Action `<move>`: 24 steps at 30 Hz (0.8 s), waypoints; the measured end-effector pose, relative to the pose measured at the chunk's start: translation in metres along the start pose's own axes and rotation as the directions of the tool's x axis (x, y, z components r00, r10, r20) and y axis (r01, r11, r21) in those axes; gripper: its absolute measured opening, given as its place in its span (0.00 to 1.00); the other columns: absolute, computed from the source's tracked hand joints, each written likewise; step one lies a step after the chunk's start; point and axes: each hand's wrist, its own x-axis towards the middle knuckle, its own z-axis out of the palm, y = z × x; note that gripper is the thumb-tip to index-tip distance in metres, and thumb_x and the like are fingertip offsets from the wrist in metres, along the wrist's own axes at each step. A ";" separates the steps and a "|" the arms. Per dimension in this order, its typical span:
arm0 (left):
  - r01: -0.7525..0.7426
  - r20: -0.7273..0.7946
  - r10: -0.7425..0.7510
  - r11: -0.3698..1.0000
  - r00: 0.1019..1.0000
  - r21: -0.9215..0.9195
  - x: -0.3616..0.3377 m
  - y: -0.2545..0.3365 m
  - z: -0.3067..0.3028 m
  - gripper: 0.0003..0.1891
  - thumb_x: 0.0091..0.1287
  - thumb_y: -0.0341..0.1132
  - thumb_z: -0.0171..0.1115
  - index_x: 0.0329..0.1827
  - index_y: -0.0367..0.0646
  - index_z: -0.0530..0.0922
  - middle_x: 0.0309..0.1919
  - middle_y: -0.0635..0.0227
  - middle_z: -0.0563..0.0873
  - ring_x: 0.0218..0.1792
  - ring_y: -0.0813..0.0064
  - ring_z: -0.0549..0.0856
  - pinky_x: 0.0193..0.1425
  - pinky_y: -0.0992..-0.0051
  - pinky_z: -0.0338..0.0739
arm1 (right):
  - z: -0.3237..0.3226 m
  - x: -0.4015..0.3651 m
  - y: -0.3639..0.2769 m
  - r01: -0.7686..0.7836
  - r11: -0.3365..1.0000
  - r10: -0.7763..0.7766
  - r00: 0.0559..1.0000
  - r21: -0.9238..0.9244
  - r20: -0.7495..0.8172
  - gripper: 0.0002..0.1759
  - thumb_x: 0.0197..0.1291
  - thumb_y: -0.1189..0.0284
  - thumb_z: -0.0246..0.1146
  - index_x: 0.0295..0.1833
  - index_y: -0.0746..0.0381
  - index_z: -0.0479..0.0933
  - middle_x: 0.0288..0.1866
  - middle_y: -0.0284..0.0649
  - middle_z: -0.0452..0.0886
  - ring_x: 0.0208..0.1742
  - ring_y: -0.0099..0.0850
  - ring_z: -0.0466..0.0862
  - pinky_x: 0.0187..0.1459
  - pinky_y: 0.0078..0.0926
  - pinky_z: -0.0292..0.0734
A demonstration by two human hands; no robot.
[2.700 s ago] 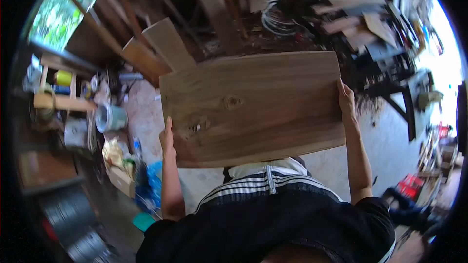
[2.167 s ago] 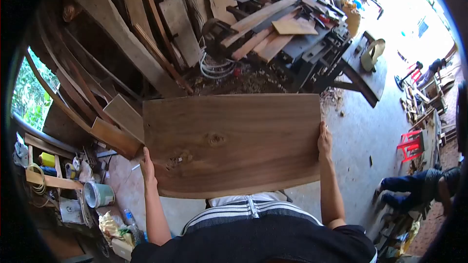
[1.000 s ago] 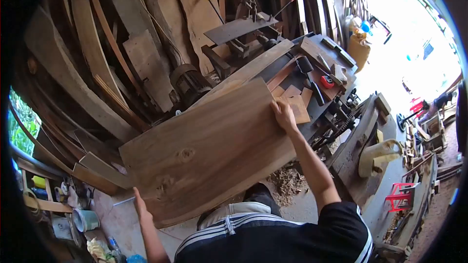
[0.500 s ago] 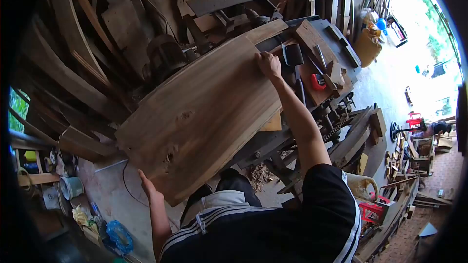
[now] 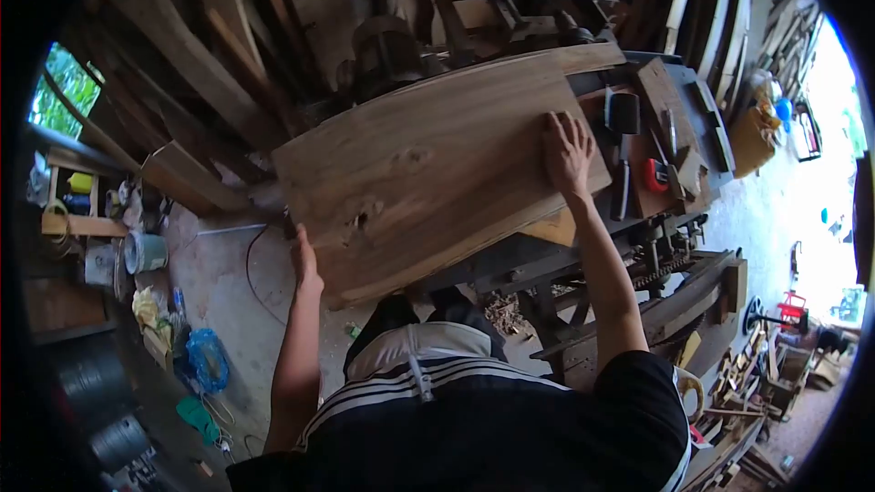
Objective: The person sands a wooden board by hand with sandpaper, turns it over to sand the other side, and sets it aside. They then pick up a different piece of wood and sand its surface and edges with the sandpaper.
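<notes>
A wide wooden board [image 5: 456, 173] with dark knots lies across the machine table in front of me, its near left end jutting out over the floor. My left hand [image 5: 308, 264] is at the left end of the board, thumb up along the edge; its other fingers are mostly hidden, and it appears to grip that end. My right hand [image 5: 570, 155] rests flat on the top face near the right end, fingers spread. Just right of it lie a tool with a broad black head [image 5: 624, 114] and a red tape measure [image 5: 654, 175].
A dark machine with a motor [image 5: 383, 50] stands behind the board. Curved planks [image 5: 191, 55] lean at the back left. Wood shavings [image 5: 506, 314] lie below the table. Buckets [image 5: 146, 252] and a blue plastic bag [image 5: 208, 360] sit at left.
My right hand has gone from grasping the board's far edge to lying flat on its face. My view has shifted, so the surroundings appear further right. My left hand stays at the left end.
</notes>
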 end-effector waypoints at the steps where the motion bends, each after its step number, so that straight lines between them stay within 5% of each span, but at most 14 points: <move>1: -0.029 -0.112 0.043 0.993 0.993 0.116 -0.001 0.002 0.005 0.40 0.71 0.62 0.50 0.74 0.36 0.63 0.71 0.58 0.70 0.68 0.64 0.72 0.69 0.65 0.67 | -0.001 -0.003 -0.006 -0.024 1.000 0.024 0.999 -0.011 0.033 0.26 0.69 0.59 0.54 0.72 0.46 0.67 0.74 0.38 0.66 0.75 0.42 0.61 0.71 0.55 0.50; 2: -0.043 -0.205 0.093 0.972 0.974 0.233 -0.002 0.002 0.007 0.39 0.71 0.62 0.50 0.73 0.36 0.65 0.70 0.59 0.71 0.67 0.65 0.73 0.69 0.66 0.68 | -0.002 -0.006 -0.008 -0.051 0.998 0.053 0.997 -0.035 0.063 0.26 0.70 0.59 0.53 0.73 0.46 0.66 0.75 0.38 0.65 0.76 0.42 0.60 0.72 0.56 0.50; 4: 0.045 -0.116 -0.026 0.986 0.993 0.163 -0.010 0.011 0.010 0.40 0.70 0.63 0.53 0.75 0.43 0.62 0.72 0.65 0.69 0.71 0.67 0.67 0.71 0.64 0.62 | -0.003 -0.009 -0.007 -0.092 0.996 0.093 0.991 -0.009 0.099 0.26 0.71 0.58 0.51 0.74 0.45 0.65 0.77 0.39 0.63 0.78 0.41 0.58 0.74 0.58 0.46; 6: 0.003 0.010 -0.004 0.997 1.000 0.072 -0.013 0.014 0.010 0.38 0.72 0.59 0.52 0.73 0.36 0.65 0.68 0.61 0.73 0.67 0.68 0.72 0.71 0.69 0.63 | -0.001 -0.010 -0.012 -0.109 0.992 0.114 0.990 -0.058 0.087 0.26 0.72 0.58 0.50 0.74 0.44 0.64 0.77 0.39 0.63 0.78 0.41 0.58 0.74 0.59 0.47; 10: -0.100 -0.063 0.104 0.993 0.993 0.069 0.004 -0.009 0.002 0.35 0.72 0.58 0.53 0.70 0.36 0.68 0.63 0.62 0.78 0.60 0.68 0.78 0.66 0.67 0.71 | -0.008 -0.022 -0.045 -0.152 0.985 0.162 0.975 -0.076 0.151 0.28 0.70 0.59 0.51 0.75 0.44 0.62 0.78 0.41 0.60 0.78 0.47 0.57 0.73 0.61 0.48; 13: 0.235 0.387 -0.140 0.948 0.912 -0.213 -0.005 0.006 -0.007 0.33 0.71 0.57 0.54 0.68 0.39 0.69 0.63 0.61 0.77 0.61 0.67 0.78 0.65 0.65 0.73 | -0.011 -0.049 -0.075 -0.080 0.994 0.089 0.988 -0.076 0.127 0.29 0.70 0.58 0.52 0.75 0.45 0.62 0.77 0.43 0.60 0.77 0.49 0.57 0.73 0.61 0.47; 14: 0.216 0.426 -0.122 0.959 0.897 -0.181 -0.018 0.015 -0.007 0.33 0.71 0.58 0.54 0.68 0.38 0.70 0.63 0.62 0.77 0.62 0.67 0.77 0.67 0.65 0.71 | -0.009 -0.055 -0.082 -0.082 0.996 0.086 0.991 -0.041 0.104 0.29 0.70 0.58 0.52 0.75 0.45 0.62 0.77 0.43 0.60 0.77 0.48 0.57 0.73 0.61 0.47; 16: 0.123 0.314 -0.081 0.986 0.946 -0.116 -0.004 -0.002 -0.015 0.33 0.71 0.58 0.54 0.67 0.39 0.70 0.63 0.62 0.77 0.63 0.67 0.76 0.69 0.67 0.69 | -0.011 -0.059 -0.088 -0.117 0.993 0.120 0.989 -0.035 0.087 0.29 0.70 0.57 0.51 0.75 0.44 0.62 0.77 0.43 0.60 0.78 0.48 0.57 0.73 0.61 0.46; 18: 0.178 0.386 -0.113 0.975 0.916 -0.136 0.005 -0.018 -0.027 0.34 0.71 0.57 0.55 0.69 0.39 0.69 0.64 0.62 0.76 0.65 0.68 0.75 0.70 0.68 0.67 | -0.011 -0.058 -0.101 -0.164 0.986 0.164 0.982 -0.011 0.095 0.28 0.71 0.56 0.50 0.76 0.44 0.61 0.78 0.42 0.60 0.79 0.46 0.56 0.74 0.61 0.44; 24: -0.091 0.291 0.098 0.995 0.952 -0.038 -0.020 -0.013 -0.019 0.35 0.72 0.57 0.54 0.70 0.36 0.68 0.69 0.59 0.70 0.66 0.66 0.72 0.71 0.67 0.65 | -0.010 -0.062 -0.124 -0.287 0.957 0.291 0.950 -0.043 0.118 0.28 0.71 0.57 0.49 0.76 0.44 0.61 0.79 0.41 0.58 0.80 0.46 0.54 0.75 0.60 0.41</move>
